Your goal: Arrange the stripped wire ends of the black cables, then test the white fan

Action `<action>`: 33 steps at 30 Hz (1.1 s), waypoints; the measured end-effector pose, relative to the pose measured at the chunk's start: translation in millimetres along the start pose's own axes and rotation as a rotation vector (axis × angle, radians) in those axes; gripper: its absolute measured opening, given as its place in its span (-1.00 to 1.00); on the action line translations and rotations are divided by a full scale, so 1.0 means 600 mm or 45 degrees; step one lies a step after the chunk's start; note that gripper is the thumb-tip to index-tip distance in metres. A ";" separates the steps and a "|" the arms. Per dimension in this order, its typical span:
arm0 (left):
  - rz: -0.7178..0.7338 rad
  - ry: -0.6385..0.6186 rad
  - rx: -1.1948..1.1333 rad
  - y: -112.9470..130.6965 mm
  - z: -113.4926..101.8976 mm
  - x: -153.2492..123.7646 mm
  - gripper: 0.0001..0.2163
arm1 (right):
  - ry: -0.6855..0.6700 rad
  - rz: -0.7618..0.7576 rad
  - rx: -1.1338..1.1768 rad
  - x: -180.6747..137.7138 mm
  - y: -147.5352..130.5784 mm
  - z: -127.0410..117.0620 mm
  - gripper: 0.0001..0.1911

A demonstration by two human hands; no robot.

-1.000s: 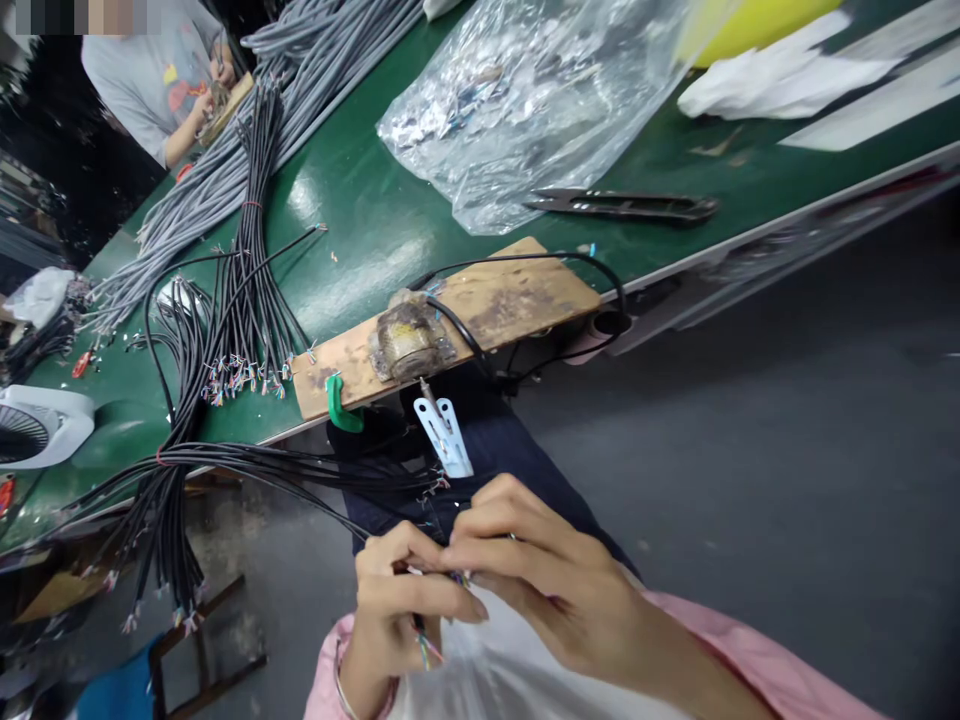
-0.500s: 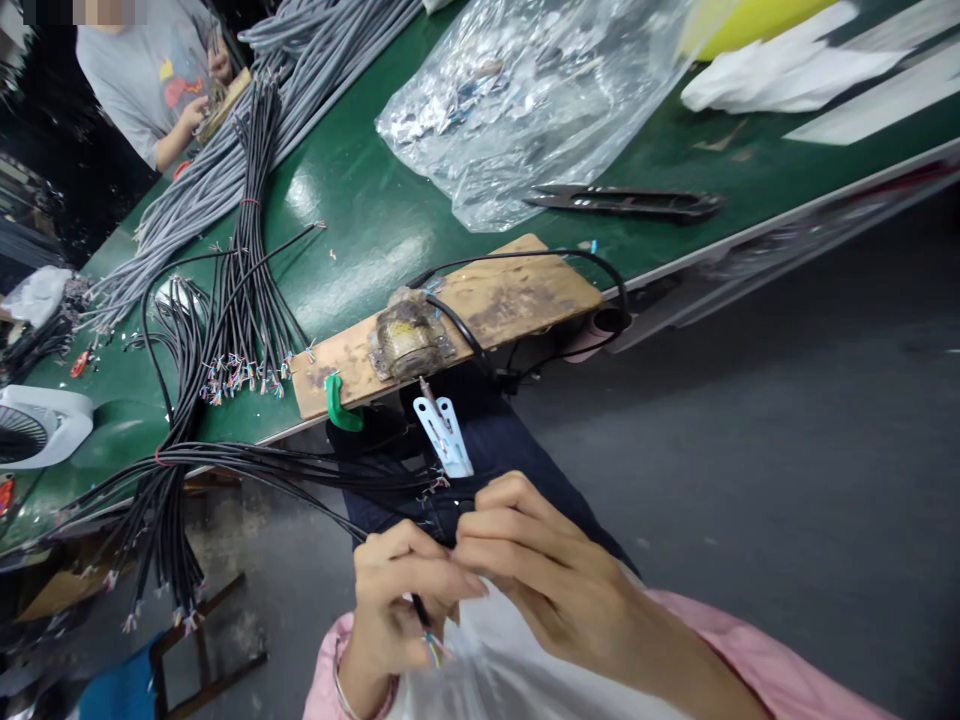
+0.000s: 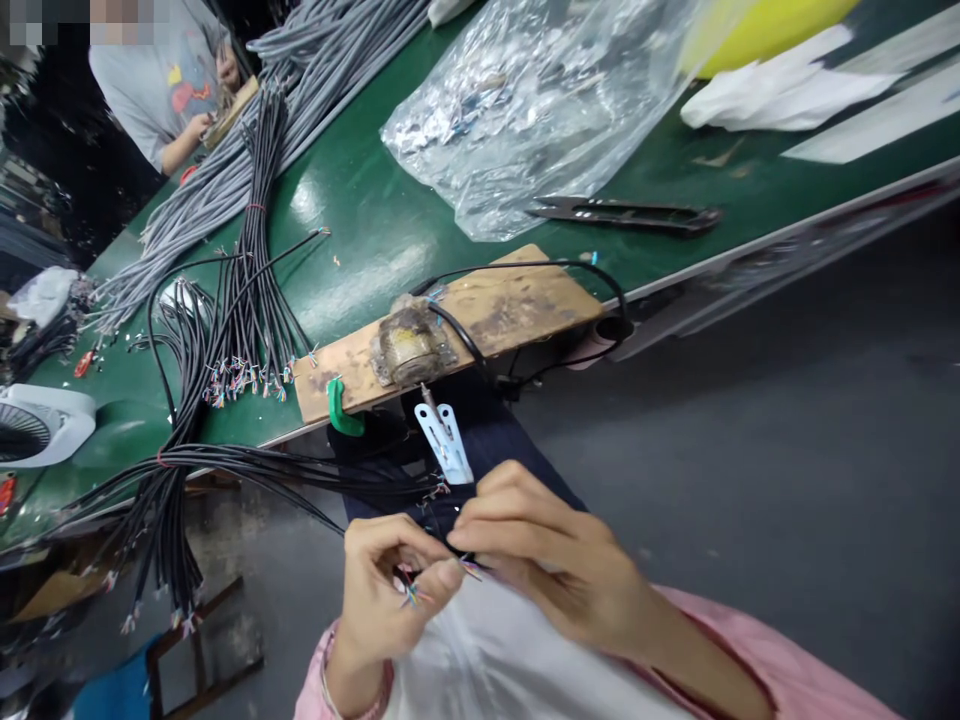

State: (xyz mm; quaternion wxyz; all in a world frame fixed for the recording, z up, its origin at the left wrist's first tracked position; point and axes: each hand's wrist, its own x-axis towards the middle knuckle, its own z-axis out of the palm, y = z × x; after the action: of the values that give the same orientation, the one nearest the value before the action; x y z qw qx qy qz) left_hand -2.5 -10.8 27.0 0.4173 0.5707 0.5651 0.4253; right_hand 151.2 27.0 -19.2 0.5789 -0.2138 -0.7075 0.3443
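My left hand (image 3: 397,590) is closed on black multicore cable, its thumb and forefinger pinched together. Coloured wire ends (image 3: 411,594) poke out inside the curl of its fingers, and more thin coloured wires (image 3: 469,568) show at the thumb tip. My right hand (image 3: 544,560) meets the left there, fingertips pinched at these wires; its grip is partly hidden. A bundle of black cables (image 3: 300,462), tied with a red band, stretches toward my lap. Just beyond the hands, a light blue clip-like piece (image 3: 448,450) with a metal tip points at the wooden board (image 3: 525,290).
A worn, dirty block (image 3: 411,350) sits on the board, beside a green clamp (image 3: 345,410). Thread snips (image 3: 630,214) and a clear plastic bag (image 3: 517,120) lie on the green table (image 3: 330,280). Grey cables (image 3: 330,70) run along it toward a co-worker (image 3: 161,90). A white fan (image 3: 45,425) stands left.
My left hand has turned and opened its curl somewhat, showing more wire ends. Coloured wires now show between the fingertips of both hands. The view has shifted slightly.
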 end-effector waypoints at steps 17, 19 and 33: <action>0.014 -0.052 0.197 -0.003 0.008 0.009 -0.76 | -0.357 -0.003 -0.487 0.028 -0.010 -0.040 -0.75; 0.081 0.018 0.181 -0.003 0.011 0.005 -0.75 | -0.182 0.130 -0.398 0.021 -0.012 -0.040 -0.83; 0.104 0.206 0.273 0.000 0.023 -0.008 -0.83 | 0.170 0.181 -0.291 -0.025 -0.035 -0.003 -0.73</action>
State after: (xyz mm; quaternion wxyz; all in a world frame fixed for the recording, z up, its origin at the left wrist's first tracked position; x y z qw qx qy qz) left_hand 10.8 -15.3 23.0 0.2892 0.5986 0.6153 0.4236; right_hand 158.3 2.6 -14.0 0.5709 -0.3502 -0.6851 0.2865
